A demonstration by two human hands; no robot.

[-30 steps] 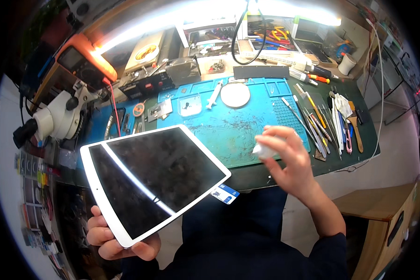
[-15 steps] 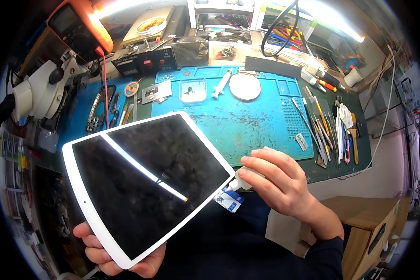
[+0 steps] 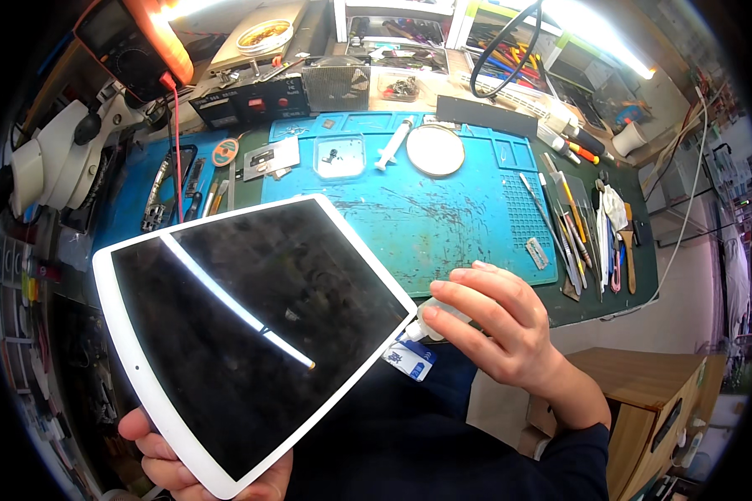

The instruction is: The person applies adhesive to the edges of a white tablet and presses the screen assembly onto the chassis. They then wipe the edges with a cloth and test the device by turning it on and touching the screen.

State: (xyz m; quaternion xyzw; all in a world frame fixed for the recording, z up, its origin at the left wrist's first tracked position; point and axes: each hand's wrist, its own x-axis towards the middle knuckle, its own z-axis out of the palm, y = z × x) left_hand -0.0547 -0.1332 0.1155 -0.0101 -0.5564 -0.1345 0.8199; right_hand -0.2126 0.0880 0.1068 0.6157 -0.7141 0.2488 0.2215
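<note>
My left hand [image 3: 164, 464] grips the lower left end of a white-bordered tablet [image 3: 246, 351], screen up and tilted, with a bright light reflected across its dark glass. My right hand [image 3: 495, 330] pinches a small translucent white bottle [image 3: 433, 316], its tip at the tablet's right edge near the corner. A blue-and-white card [image 3: 409, 360] juts out from that edge, just below the bottle. Beyond the tablet lies a worn blue mat [image 3: 418, 225], bearing a syringe [image 3: 394, 143], a round dish [image 3: 434, 150], a shallow clear tray [image 3: 316, 155] and a razor blade [image 3: 536, 254].
A microscope [image 3: 54, 160] and an orange multimeter [image 3: 134, 46] stand at the left. Tweezers, blades and brushes [image 3: 576, 234] lie right of the mat. A black cable loop [image 3: 476, 71] hangs over the back shelves. A wooden cabinet [image 3: 643, 376] is at the lower right.
My right hand has moved down with the bottle to the tablet's edge. The tablet has shifted left in the picture, and the view of the bench has moved slightly too.
</note>
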